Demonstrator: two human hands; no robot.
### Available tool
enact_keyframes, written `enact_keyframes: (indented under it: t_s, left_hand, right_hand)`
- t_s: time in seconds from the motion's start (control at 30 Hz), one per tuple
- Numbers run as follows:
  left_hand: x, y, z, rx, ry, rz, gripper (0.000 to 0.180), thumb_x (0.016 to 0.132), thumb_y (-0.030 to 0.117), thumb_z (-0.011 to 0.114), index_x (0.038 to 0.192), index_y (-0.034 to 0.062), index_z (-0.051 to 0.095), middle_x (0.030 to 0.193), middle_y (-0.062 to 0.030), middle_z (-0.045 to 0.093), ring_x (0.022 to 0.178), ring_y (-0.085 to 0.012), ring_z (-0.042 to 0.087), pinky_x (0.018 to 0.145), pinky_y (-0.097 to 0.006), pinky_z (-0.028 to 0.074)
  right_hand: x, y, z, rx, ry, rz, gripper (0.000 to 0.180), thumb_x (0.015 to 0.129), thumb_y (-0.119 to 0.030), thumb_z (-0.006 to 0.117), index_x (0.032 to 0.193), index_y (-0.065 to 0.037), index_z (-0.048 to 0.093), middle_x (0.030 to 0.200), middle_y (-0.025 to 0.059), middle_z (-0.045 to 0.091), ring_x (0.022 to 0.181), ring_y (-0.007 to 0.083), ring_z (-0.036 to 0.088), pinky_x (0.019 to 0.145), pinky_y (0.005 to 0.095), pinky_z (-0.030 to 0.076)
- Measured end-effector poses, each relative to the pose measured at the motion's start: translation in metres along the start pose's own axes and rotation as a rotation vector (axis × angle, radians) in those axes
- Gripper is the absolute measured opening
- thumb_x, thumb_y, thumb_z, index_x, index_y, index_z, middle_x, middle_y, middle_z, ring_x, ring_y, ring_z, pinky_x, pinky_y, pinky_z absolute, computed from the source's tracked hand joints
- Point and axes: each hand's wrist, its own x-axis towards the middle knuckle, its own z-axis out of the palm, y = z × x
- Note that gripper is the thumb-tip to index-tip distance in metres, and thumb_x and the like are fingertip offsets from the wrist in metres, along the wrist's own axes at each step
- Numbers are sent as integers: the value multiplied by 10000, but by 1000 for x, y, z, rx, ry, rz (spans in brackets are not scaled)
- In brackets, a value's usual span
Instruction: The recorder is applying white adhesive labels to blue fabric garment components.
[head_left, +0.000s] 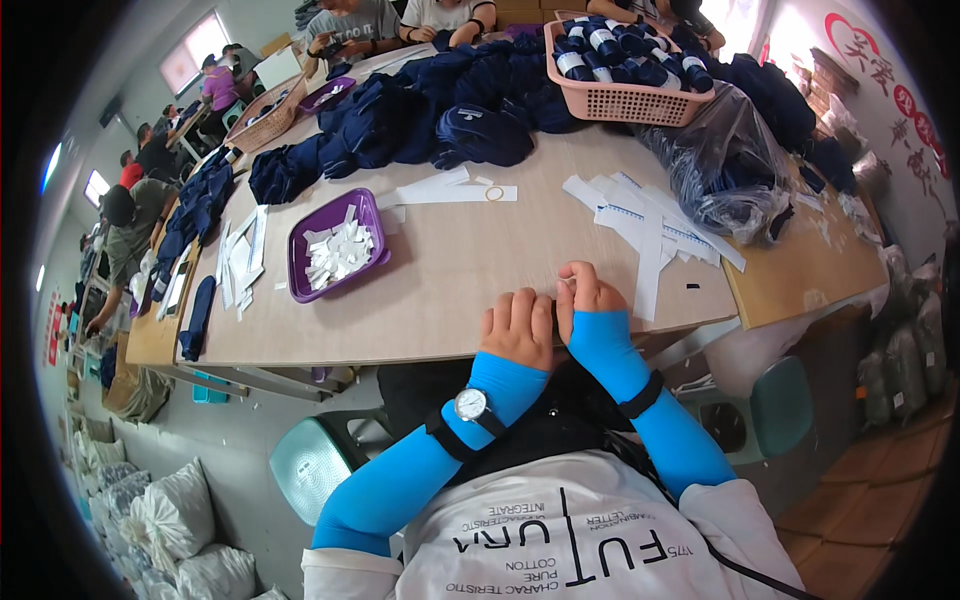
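My left hand (518, 325) rests knuckles up at the near edge of the light wooden table (450, 270), fingers curled over something I cannot make out. My right hand (585, 292) sits right beside it, fingers pinched on a small white paper slip near its fingertips. Both forearms wear bright blue sleeves, and a wristwatch (470, 405) is on the left one. A dark garment lies under my hands at the table edge, mostly hidden.
A purple tray (303, 240) holds white paper slips to the left. Long white paper strips (650, 230) lie to the right. A pile of navy garments (440, 115), a pink basket (625, 100) of rolled ones and a plastic bag (720, 165) fill the far side. Other people work beyond.
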Motion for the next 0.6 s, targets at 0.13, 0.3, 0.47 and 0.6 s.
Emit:
enact_keyframes:
  t_s: [0.13,0.3,0.47,0.6]
  left_hand:
    - [4,-12,2,-64,-39,33,617,680,238,900,1185,45,603,1125,-127,618,1022,-341,609,873,-453,482]
    - [1,-22,1,-151,-117,92,549,686,184,887,1145,44,620,1052,-126,656,988,-356,638,883,-457,494]
    - [12,-24,-33,-366,-154,5,518,696,81,875,1146,37,623,1027,-188,683,974,-439,654,854,-494,537]
    - [26,-15,-69,-471,-174,-177,453,714,23,833,1127,27,646,986,-203,710,913,-443,691,776,-456,568]
  right_hand:
    - [-3,-3,-4,58,-9,11,163,1010,-151,629,1121,-51,565,723,163,678,658,386,677,574,472,505]
    - [-7,-20,-24,133,-153,157,165,1054,-196,599,1136,-57,564,727,165,686,686,385,691,586,452,512]
    - [-7,-17,-41,753,-329,406,368,1039,-293,683,1291,-58,551,898,122,713,808,248,697,708,381,525]
    - [-4,-31,-57,937,-288,203,453,969,-285,783,1296,-49,577,1070,102,685,929,192,652,796,350,523]
